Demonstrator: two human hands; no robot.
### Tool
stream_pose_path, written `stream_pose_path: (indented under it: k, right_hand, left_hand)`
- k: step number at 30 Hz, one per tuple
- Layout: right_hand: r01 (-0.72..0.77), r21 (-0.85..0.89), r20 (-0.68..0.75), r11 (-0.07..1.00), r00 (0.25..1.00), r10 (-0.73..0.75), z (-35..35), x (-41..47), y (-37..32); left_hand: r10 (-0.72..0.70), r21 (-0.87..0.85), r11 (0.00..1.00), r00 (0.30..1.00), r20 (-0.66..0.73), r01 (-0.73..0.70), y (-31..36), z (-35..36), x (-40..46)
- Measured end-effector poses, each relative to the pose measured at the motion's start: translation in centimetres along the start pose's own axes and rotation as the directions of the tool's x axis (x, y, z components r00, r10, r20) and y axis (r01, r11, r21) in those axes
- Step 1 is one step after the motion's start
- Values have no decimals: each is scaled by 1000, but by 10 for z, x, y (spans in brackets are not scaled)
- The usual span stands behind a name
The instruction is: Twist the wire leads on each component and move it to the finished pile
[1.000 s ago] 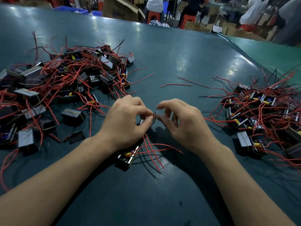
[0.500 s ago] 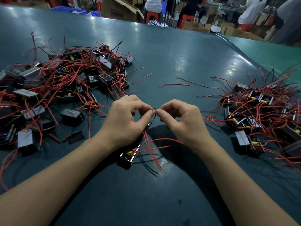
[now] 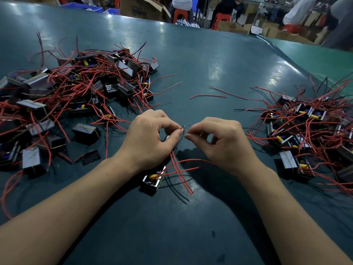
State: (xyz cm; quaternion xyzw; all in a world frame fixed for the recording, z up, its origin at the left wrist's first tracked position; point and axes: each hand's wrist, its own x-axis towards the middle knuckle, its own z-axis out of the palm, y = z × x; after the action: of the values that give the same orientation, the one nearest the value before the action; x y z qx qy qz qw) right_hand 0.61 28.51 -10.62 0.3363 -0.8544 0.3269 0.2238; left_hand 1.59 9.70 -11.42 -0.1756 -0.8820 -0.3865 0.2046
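Two hands meet over the table [image 3: 191, 54]. The left hand [image 3: 147, 138] pinches the leads [image 3: 181, 135] between thumb and forefinger; the right hand [image 3: 219, 142] pinches their bare tips just beside it, other fingers curled. The leads run down and toward the person to the component [image 3: 152, 180], which lies on the table under the left wrist, long axis pointing away. Loose red leads fan toward the right forearm. One pile [image 3: 76, 96] lies left, another [image 3: 305, 131] right; which is finished cannot be told.
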Motion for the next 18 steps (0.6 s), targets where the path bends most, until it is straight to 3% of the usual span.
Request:
stream_pose_path:
  k: [13,18]
  right_hand:
    - [143,-36,-48,989,988,-145,3,-2,7]
    - [5,136,-24,991,1000,-2,6,0,1]
  left_hand:
    - [-3,-93,996,988,154,18,3,-2,0]
    - [14,-163,986,970,243,26,2,-2,0]
